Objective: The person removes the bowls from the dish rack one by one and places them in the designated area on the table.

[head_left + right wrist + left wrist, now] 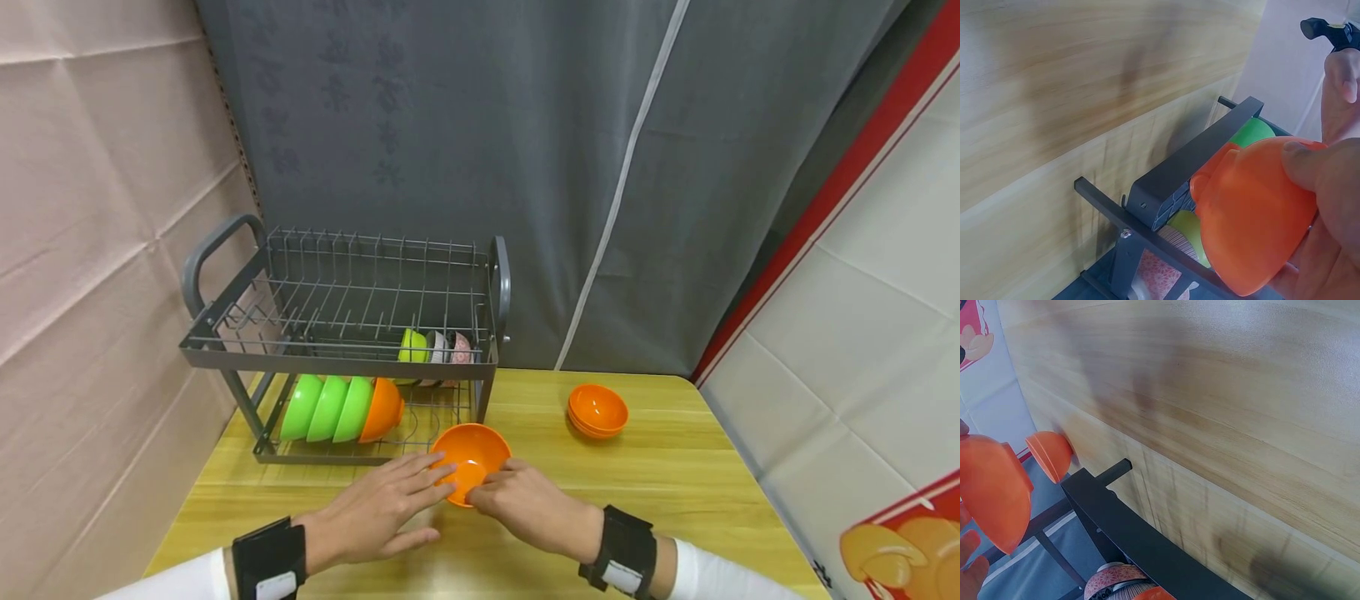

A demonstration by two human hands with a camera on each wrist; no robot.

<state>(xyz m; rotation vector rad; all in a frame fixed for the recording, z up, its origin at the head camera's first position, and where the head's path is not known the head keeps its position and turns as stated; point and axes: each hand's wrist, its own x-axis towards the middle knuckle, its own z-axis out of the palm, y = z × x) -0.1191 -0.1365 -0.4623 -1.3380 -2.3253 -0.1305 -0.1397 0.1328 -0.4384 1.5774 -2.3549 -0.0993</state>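
Observation:
My right hand (521, 506) pinches the near right rim of an orange bowl (472, 454), with its thumb on the bowl's wall in the right wrist view. The bowl is tilted, its inside facing me, at the front right corner of a two-tier dish rack (337, 364). Beside the bowl's left rim is my left hand (401, 504), its fingers extended and spread, fingertips overlapping the rim in the head view. On the rack's lower tier several green bowls (327, 408) and one orange bowl (384, 408) stand on edge in a row.
Farther back on the lower tier are a lime bowl (413, 346), a striped bowl (438, 347) and a pink patterned bowl (461, 350). Stacked orange bowls (597, 411) sit on the wooden table (675, 467) at right. A grey curtain (450, 125) hangs behind.

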